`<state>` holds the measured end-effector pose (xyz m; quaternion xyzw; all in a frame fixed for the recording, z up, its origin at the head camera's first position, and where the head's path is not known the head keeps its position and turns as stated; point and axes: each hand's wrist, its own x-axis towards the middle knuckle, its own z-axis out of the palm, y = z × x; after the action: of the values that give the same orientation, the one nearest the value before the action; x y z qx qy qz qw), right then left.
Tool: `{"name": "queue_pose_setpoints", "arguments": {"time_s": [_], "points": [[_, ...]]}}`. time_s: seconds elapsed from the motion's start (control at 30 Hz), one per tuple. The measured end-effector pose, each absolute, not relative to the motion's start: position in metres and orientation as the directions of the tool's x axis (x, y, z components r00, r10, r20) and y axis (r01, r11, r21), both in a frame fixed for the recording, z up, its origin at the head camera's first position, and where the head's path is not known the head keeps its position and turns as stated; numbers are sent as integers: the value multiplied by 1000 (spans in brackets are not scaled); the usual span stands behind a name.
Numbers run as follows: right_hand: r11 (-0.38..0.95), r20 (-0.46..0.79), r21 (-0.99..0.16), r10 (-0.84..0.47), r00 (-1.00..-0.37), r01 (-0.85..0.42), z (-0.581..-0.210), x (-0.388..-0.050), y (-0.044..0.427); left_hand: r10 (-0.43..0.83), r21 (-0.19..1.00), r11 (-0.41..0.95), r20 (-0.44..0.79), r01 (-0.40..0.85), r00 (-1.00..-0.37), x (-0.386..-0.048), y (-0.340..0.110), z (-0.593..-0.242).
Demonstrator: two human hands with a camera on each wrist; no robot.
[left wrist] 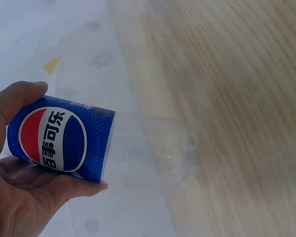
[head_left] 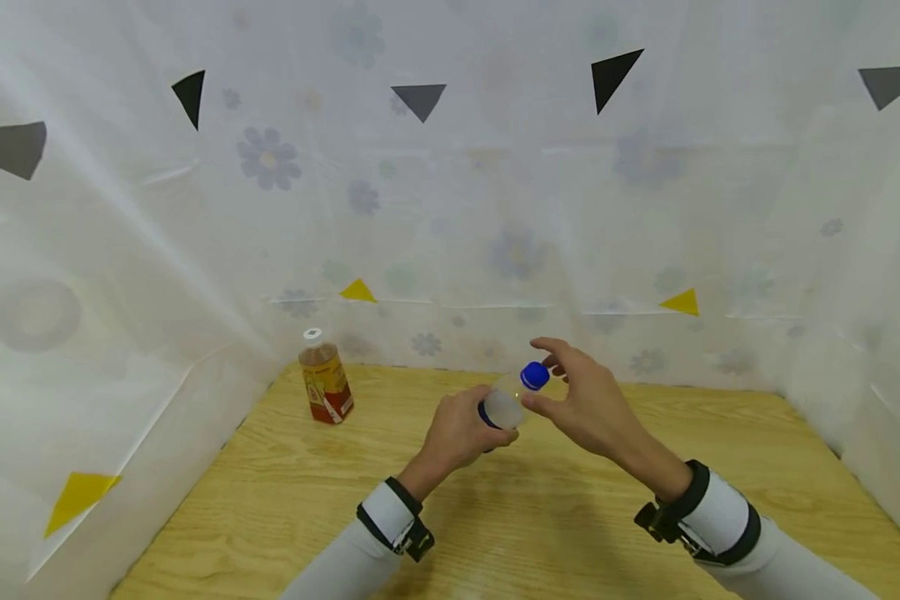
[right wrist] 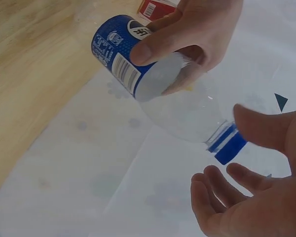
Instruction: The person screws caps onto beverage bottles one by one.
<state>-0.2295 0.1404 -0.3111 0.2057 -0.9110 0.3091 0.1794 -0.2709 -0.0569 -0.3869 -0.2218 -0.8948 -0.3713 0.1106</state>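
A clear plastic Pepsi bottle [head_left: 504, 408] with a blue label [left wrist: 96, 143] is tilted above the table, its neck toward the right hand. My left hand [head_left: 457, 431] grips it around the label, thumb on one side and fingers on the other. The blue cap [right wrist: 231, 149] sits on the bottle's neck. Around the cap, my right hand [head_left: 596, 408] is spread, thumb on one side and bent fingers on the other. In the right wrist view a gap shows between those fingers and the cap; whether the thumb touches it I cannot tell. No liquid is visible in the bottle.
A second bottle [head_left: 326, 385], with amber contents, a yellow and red label and a white cap, stands at the table's back left. The wooden table [head_left: 270, 500] is bordered by whitish floral sheeting [head_left: 450, 208] bearing black, grey and yellow triangles.
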Motion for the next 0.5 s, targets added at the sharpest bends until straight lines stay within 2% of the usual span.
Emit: {"name": "queue_pose_setpoints", "arguments": {"time_s": [0.17,0.5], "points": [[697,503,-442,-328,-800,-564,-304,-223,139,314,611,633,359,475,-879,-271,-57,-387],[699,535,-403,-344,-772,-590,-311,-224,137,328,621,618,353,482,-876,-271,-56,-387]]}}
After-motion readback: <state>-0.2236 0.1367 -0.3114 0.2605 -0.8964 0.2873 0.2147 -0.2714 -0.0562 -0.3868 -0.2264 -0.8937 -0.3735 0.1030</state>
